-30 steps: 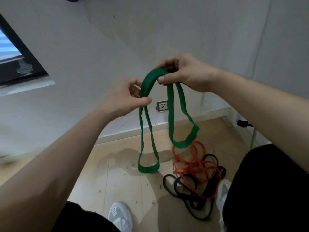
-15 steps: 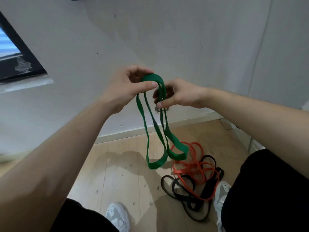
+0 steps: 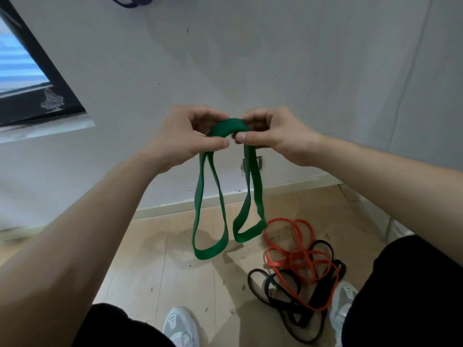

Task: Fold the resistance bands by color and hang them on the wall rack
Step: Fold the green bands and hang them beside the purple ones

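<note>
A green resistance band is folded over at chest height in front of the white wall. My left hand pinches its left side and my right hand pinches its right side, thumbs nearly touching. Two green loops hang down from the fold, the left one lower than the right. On the wooden floor lie tangled orange bands and black bands. A purple band hangs at the top edge of the wall; the rack itself is out of view.
A dark-framed window is at the left. A wall socket sits behind the right green loop. My two white shoes stand on the floor, the right shoe touching the black bands.
Both hands have come level and close together at the top of the green band. The hanging part now splits into two separate loops instead of one bunch.
</note>
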### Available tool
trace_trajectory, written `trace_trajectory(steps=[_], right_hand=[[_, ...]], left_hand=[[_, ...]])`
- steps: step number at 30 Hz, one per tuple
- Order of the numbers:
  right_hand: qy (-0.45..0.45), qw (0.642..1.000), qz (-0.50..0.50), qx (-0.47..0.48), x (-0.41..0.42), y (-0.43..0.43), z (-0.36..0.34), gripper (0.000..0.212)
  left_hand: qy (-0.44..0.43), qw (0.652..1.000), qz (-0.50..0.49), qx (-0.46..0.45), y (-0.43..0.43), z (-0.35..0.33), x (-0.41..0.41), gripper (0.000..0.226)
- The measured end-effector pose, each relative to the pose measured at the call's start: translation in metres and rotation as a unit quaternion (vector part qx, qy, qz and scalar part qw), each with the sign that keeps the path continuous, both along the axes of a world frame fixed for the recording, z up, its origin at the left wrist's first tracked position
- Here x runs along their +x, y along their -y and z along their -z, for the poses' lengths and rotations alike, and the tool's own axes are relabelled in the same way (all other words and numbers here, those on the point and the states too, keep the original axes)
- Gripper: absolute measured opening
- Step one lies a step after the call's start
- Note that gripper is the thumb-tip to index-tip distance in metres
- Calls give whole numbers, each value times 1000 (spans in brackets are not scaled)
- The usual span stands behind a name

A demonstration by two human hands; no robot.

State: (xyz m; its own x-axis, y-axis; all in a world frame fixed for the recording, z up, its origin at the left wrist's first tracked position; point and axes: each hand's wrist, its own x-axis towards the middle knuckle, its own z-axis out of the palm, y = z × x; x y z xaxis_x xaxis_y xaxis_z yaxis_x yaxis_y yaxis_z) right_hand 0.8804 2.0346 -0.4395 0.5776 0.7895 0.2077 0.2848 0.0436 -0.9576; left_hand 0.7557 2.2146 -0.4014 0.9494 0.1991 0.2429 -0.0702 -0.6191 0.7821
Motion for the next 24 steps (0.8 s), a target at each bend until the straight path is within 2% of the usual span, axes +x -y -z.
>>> trace_trajectory(steps=[3, 5, 9, 11, 15, 18, 20, 24], right_hand=[[6, 1000, 0, 19, 2, 2, -6, 31], [12, 1000, -8, 20, 2, 3, -9, 30], [7, 1000, -8, 14, 2, 5, -9, 35], [16, 1000, -19, -20, 2, 6, -5, 37], [0, 992, -70, -101, -2, 7, 11, 59], [-27, 990, -85, -113, -5, 0, 20, 67], [-33, 989, -84, -115, -9, -5, 23, 65], [-45, 991, -71, -100, -18, -15, 30, 45]], left_hand=[[-27, 996, -5, 89, -7, -5, -3, 35], [-25, 993, -9, 112, -9, -8, -5, 25], [-42, 999, -25, 18, -7, -11, -7, 26], [-33, 999, -30, -21, -4, -12, -7, 28], [-2, 997, -20, -68, 4, -15, -5, 28], [28, 994, -17, -108, 10, -19, -4, 23], [50, 988, -15, -143, 13, -23, -3, 22], [91, 975, -26, -200, 17, -28, -3, 23]])
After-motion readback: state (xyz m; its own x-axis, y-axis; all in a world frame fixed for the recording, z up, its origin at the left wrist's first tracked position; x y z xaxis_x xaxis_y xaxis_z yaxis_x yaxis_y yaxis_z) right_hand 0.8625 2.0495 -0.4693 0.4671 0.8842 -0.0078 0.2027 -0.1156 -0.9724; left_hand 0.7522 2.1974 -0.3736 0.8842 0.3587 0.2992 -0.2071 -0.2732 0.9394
